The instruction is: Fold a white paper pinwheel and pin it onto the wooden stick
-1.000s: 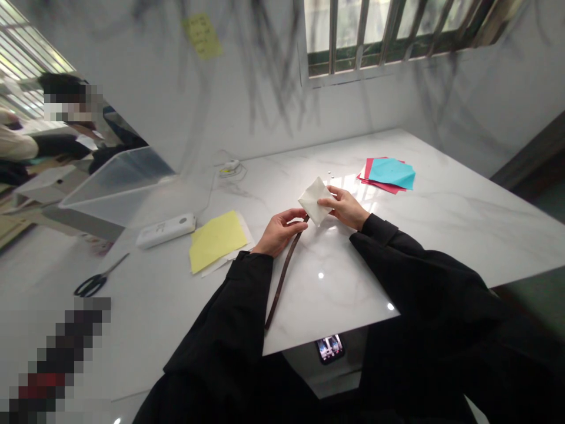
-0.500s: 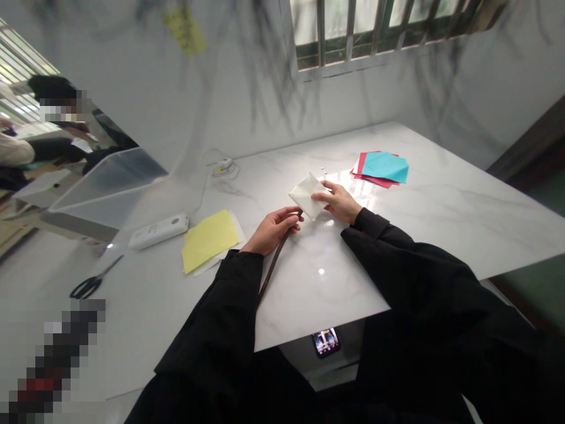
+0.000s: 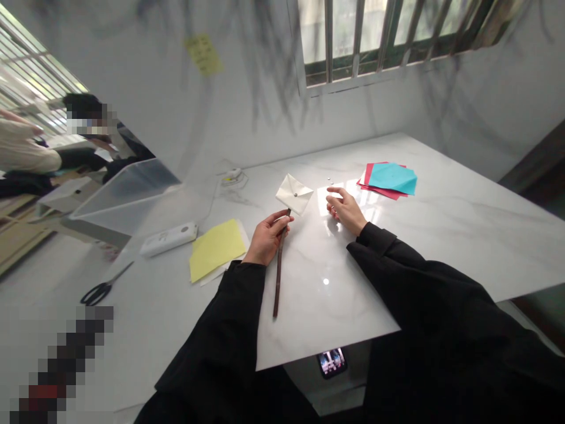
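Note:
My left hand [image 3: 266, 237] is closed round a thin dark brown stick [image 3: 278, 271] near its upper end. A folded white paper square [image 3: 294, 193] with a small pin at its middle sits on the stick's top. My right hand [image 3: 345, 206] hovers just right of the paper, fingers apart and curled, holding nothing. Both hands are above the white marble table [image 3: 441, 235].
Yellow paper [image 3: 217, 247] on white sheets lies left of my left hand. A white device [image 3: 168, 238] and scissors [image 3: 105, 287] lie further left. Red and cyan papers [image 3: 391, 178] sit at the back right, small pins [image 3: 329, 179] nearby. A clear plastic bin [image 3: 119, 194] stands at the left.
My right hand has let go of the white paper and moved a little to the right. The paper now stands on the stick's tip, and the stick has turned more upright in my left hand.

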{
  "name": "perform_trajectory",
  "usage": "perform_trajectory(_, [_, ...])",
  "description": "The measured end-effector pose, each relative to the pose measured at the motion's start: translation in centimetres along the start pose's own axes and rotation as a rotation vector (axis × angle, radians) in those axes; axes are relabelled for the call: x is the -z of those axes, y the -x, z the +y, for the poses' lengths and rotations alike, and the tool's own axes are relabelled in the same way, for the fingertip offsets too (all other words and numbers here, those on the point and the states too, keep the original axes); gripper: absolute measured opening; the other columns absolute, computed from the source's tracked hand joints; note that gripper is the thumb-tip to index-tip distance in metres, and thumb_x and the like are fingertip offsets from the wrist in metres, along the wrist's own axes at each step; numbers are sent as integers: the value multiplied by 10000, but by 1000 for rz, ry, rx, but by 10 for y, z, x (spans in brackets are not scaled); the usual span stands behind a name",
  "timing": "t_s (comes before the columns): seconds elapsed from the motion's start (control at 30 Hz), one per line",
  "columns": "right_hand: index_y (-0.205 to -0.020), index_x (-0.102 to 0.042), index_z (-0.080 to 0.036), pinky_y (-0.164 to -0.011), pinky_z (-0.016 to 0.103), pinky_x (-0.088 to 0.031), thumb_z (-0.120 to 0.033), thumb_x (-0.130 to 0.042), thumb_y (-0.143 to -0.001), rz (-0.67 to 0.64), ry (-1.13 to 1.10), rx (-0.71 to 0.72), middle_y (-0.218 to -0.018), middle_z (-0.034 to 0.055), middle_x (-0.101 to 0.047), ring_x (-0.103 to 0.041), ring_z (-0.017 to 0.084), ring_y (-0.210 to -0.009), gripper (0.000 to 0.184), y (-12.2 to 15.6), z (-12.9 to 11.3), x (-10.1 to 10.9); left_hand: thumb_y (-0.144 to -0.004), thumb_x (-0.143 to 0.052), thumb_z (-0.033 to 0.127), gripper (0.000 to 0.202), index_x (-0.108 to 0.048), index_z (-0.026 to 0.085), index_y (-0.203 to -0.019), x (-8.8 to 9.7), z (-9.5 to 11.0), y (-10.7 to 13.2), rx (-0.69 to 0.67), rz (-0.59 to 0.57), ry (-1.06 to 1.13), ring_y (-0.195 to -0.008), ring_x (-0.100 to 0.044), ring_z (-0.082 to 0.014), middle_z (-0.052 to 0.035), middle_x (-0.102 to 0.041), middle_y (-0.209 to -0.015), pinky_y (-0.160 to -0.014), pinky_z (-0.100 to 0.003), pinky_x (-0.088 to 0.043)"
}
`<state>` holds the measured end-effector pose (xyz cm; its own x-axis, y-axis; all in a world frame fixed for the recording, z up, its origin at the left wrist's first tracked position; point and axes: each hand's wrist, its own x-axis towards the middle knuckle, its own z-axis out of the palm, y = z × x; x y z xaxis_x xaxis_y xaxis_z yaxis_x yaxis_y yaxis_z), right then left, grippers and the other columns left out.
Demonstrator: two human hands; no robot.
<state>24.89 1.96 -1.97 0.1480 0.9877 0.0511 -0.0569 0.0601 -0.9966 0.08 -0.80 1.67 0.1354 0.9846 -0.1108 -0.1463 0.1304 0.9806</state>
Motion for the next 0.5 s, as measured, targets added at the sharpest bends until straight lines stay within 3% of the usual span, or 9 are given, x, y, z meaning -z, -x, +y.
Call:
perform_trajectory(0.1, [-1497, -583, -195, -623, 281, -423, -260, -622, -838, -66, 254, 161, -630, -74, -557, -478, 143, -581, 663, 9, -5, -1, -624, -999, 414, 598, -779, 149, -1114, -2, 0, 1, -1, -32, -21, -697, -595, -87, -75, -798, -1002, -693, -249, -477])
perform_trajectory(0.2, [-1579, -563, -183, -708, 283, -428, -204, -585, -805, -76, 423, 213, -599, -82, -557, -505, 148, -616, 774, 14, -12, 0, -616, -1010, 416, 597, -788, 139, -1096, -5, 0, 2, 0, -81, -30, -662, -559, -83, -79, -797, -949, -666, -255, -443])
perform_trajectory(0.23, [-1504, -646, -164, -710, 283, -421, -216, -582, -806, -76, 473, 189, -587, -73, -558, -510, 150, -618, 703, 14, -14, 1, -614, -1012, 415, 594, -790, 138, -1091, -5, 0, 2, -1, -89, -28, -655, -550, -81, -80, -797, -938, -657, -255, -433])
perform_trajectory(0.3, [-1155, -836, -139, -685, 289, -400, -248, -567, -812, -103, 585, 119, -556, -38, -556, -513, 157, -613, 450, 12, -18, 3, -603, -1017, 414, 593, -791, 139, -1078, -6, 0, 3, -7, -86, -18, -643, -541, -77, -76, -796, -923, -641, -251, -420])
perform_trajectory(0.37, [-793, -844, -154, -668, 296, -382, -256, -548, -812, -154, 677, 72, -534, -6, -552, -519, 164, -615, 313, 9, -20, 6, -593, -1019, 413, 595, -789, 141, -1069, -5, 0, 2, -15, -64, -2, -635, -538, -73, -69, -793, -919, -631, -248, -413])
perform_trajectory(0.43, [-681, -809, -172, -678, 296, -379, -241, -536, -815, -181, 714, 68, -528, 3, -551, -531, 169, -627, 312, 9, -22, 7, -585, -1022, 411, 600, -787, 140, -1066, -4, 0, 2, -20, -46, 9, -634, -542, -71, -63, -789, -911, -625, -243, -411])
perform_trajectory(0.5, [-716, -813, -177, -700, 294, -384, -236, -545, -824, -156, 720, 85, -542, -2, -557, -538, 171, -637, 295, 10, -22, 7, -576, -1028, 413, 601, -788, 139, -1055, -4, 1, 1, -20, -34, 12, -635, -548, -71, -53, -778, -885, -619, -238, -412])
